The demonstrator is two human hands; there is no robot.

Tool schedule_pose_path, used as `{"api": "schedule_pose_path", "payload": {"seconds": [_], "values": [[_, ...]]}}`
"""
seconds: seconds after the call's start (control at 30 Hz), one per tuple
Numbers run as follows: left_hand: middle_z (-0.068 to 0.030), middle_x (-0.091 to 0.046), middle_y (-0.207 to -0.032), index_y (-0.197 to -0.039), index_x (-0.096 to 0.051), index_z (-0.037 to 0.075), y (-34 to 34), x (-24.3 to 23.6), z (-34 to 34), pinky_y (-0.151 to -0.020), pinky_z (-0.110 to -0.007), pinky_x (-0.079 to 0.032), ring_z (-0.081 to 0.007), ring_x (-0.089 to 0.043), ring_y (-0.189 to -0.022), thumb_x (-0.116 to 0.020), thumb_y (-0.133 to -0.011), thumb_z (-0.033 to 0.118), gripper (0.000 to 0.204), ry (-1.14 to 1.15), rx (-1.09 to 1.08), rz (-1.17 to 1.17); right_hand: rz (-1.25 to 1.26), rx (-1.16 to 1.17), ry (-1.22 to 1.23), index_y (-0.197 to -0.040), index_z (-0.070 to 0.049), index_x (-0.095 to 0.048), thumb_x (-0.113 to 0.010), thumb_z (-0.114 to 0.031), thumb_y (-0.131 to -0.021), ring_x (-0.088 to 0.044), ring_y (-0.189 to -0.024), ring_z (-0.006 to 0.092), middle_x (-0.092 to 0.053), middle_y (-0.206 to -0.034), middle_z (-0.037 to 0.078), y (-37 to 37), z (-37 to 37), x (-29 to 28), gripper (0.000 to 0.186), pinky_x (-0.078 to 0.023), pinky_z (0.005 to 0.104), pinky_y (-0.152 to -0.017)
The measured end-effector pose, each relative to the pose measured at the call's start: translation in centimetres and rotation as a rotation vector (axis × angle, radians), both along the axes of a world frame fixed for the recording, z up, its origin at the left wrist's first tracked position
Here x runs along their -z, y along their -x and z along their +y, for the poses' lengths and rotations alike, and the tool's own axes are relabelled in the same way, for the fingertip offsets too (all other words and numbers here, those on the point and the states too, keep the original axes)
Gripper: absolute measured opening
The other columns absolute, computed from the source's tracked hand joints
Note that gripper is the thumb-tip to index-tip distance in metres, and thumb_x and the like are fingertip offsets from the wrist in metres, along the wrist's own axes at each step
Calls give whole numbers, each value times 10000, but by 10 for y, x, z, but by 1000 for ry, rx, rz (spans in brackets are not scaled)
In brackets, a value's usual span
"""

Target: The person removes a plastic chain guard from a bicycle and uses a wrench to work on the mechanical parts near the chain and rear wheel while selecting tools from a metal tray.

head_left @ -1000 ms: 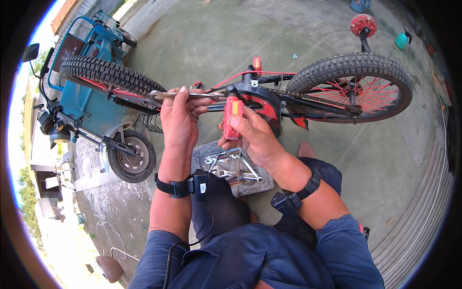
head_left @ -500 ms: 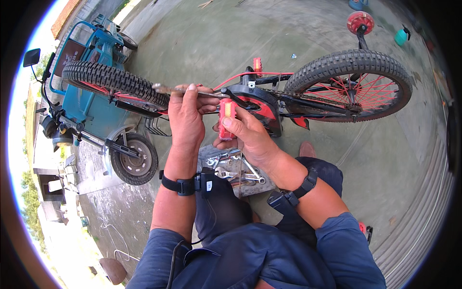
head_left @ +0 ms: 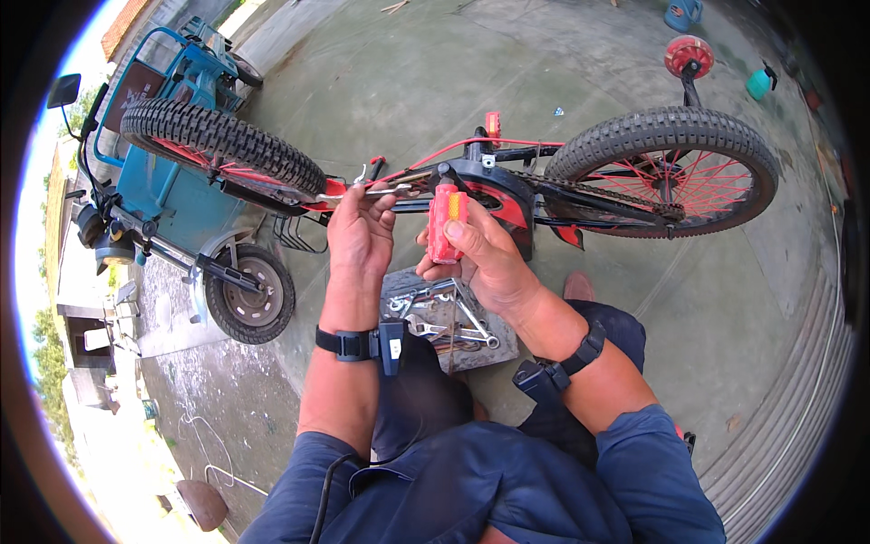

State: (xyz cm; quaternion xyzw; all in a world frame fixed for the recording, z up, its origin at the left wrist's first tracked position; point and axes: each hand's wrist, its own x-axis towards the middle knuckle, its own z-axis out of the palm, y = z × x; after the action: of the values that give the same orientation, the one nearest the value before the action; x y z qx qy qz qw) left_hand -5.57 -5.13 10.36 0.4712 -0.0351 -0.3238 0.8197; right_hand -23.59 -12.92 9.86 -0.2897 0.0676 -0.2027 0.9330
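Observation:
In front of me a small black-and-red bicycle (head_left: 507, 195) stretches from left to right, with knobbly tires and red spokes. My right hand (head_left: 489, 258) grips its red pedal (head_left: 442, 231), which has a yellow reflector, thumb on the near face. Just left of the pedal, my left hand (head_left: 360, 227) pinches a thin silver wrench (head_left: 391, 191) between thumb and fingers. The tool's far end reaches toward the crank arm (head_left: 444, 172) by the pedal; whether it touches the pedal axle I cannot tell.
Below my hands, a grey slab (head_left: 412, 304) carries several wrenches (head_left: 476, 326). A blue cargo tricycle (head_left: 159, 213) stands at the left. At the far right are a training wheel (head_left: 689, 57), a green spray bottle (head_left: 759, 83) and a blue watering can (head_left: 682, 14).
The wrench has swung and dropped lower, its near end shifting right, with my left hand still on it. The pedal has turned and shows its reflector on the right side.

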Motion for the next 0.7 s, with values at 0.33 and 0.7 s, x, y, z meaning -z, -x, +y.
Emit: {"api": "schedule_pose_path", "payload": {"seconds": [0.33,0.7], "values": [[-116,-672,-869,-991,-472,-8,50,-86,-26,-595,-237,-519,-126,-660,-701,-537,-989,93,120,-249,266,-1085,33,12,71,-1350,-47,-379,-649,-378,-921,-686,-819,209,-585,-1050,129,1,0,-2,605,-593,317,-725],[-120,-663,-841,-1016,-501,18,36,-49,-27,-468,-200,-448,-114,-596,-562,-458,-1008,139,128,-123,90,-579,22,17,74,-1416,-55,-348,-656,-335,-917,-683,-804,199,-591,-1034,119,-3,0,-3,650,-595,309,-703]]}}
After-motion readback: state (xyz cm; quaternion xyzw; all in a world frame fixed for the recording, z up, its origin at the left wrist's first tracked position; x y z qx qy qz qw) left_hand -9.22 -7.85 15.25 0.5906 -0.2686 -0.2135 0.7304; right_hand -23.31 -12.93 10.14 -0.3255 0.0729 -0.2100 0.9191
